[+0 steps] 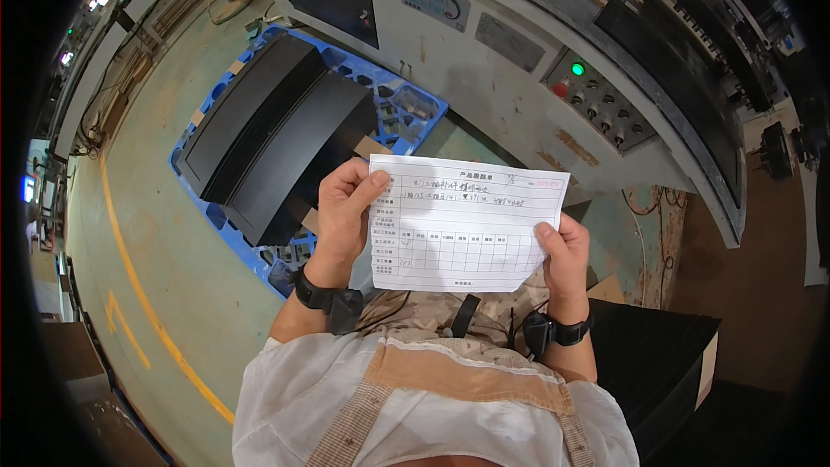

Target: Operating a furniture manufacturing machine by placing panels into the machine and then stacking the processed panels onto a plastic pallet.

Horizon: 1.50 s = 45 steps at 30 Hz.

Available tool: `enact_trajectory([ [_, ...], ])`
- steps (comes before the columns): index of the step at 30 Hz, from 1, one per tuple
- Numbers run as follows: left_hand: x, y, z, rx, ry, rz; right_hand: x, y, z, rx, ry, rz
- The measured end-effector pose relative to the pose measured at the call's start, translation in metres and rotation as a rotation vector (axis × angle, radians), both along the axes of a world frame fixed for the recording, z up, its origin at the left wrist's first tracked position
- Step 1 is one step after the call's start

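Observation:
A white printed form (pixel 458 225) with a table grid and handwriting is stretched out in front of my body. My left hand (pixel 350 203) pinches its left edge, thumb on top near the upper corner. At the right edge my right hand (pixel 564 251) grips it the same way, thumb on the face of the sheet. The fingers behind the paper are hidden. Each wrist wears a black strap with a dark device on it. Beyond the paper, stacked black panels (pixel 294 138) lie on a blue plastic pallet (pixel 421 111).
A large grey machine (pixel 432 43) stands ahead, its control panel (pixel 596 99) showing a lit green button and a red one. To my right is a black stack (pixel 648 355) with a pale edge. A yellow line (pixel 147 307) runs along the green floor (pixel 164 233) on the left.

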<state>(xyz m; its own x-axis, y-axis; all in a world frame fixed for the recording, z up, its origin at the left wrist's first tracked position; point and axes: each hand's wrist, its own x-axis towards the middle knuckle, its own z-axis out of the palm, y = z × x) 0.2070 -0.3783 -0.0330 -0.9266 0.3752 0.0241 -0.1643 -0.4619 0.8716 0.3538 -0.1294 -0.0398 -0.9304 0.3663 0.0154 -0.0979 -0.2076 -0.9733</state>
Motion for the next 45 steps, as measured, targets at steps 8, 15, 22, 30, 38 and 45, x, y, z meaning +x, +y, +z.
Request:
enact_trajectory([
  [8, -0.006, -0.007, -0.007, 0.004, 0.000, 0.019, -0.009, -0.002, 0.001, 0.021, -0.031, 0.028],
  [15, -0.010, -0.016, -0.012, -0.006, -0.024, 0.034, -0.015, -0.008, 0.001, 0.040, -0.062, 0.058],
  [22, -0.009, -0.021, -0.013, -0.043, 0.009, 0.068, -0.017, -0.010, 0.003, 0.079, -0.068, 0.070],
  [30, -0.005, -0.016, -0.017, -0.051, -0.006, 0.071, -0.010, -0.009, 0.000, 0.077, -0.034, 0.051],
  [38, -0.002, -0.010, -0.016, -0.066, 0.017, 0.072, -0.005, -0.006, -0.003, 0.068, -0.008, 0.045],
  [45, -0.001, -0.008, -0.018, -0.055, 0.022, 0.079, -0.002, -0.006, -0.005, 0.054, -0.028, 0.042],
])
